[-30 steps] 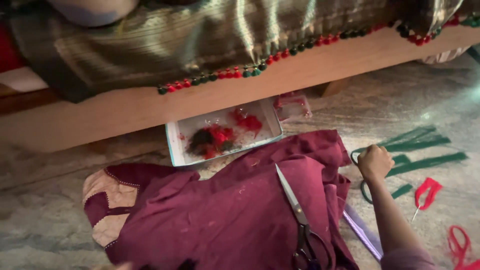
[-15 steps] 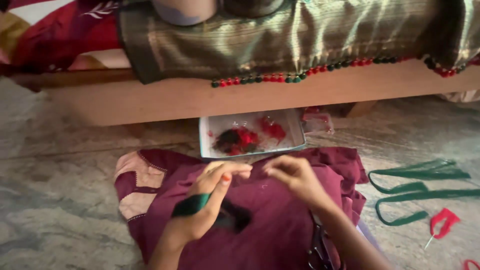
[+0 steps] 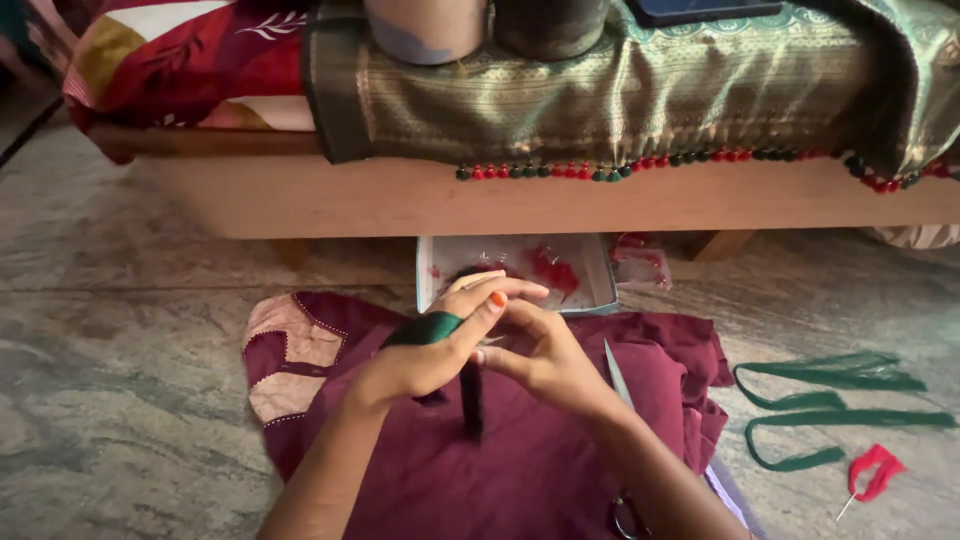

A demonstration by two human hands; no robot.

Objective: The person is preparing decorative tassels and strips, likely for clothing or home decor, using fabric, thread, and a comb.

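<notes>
My left hand (image 3: 430,355) has dark green thread (image 3: 430,328) wound around its fingers, with a dark strand hanging down below it. My right hand (image 3: 540,355) touches the left fingers and pinches the thread there. Both hands hover over a maroon garment (image 3: 520,460) spread on the floor. Scissors (image 3: 622,400) lie on the garment beside my right forearm, partly hidden by it.
A white tray (image 3: 590,285) with red and dark thread bits sits under a low wooden cot (image 3: 560,200) draped with a green-gold cloth (image 3: 620,90). Green ribbon strips (image 3: 830,410) and a red thread snipper (image 3: 872,470) lie on the stone floor at the right.
My right hand left the ribbons at the right and came to the middle. My left hand rose into view with green thread around it; both now meet over the garment.
</notes>
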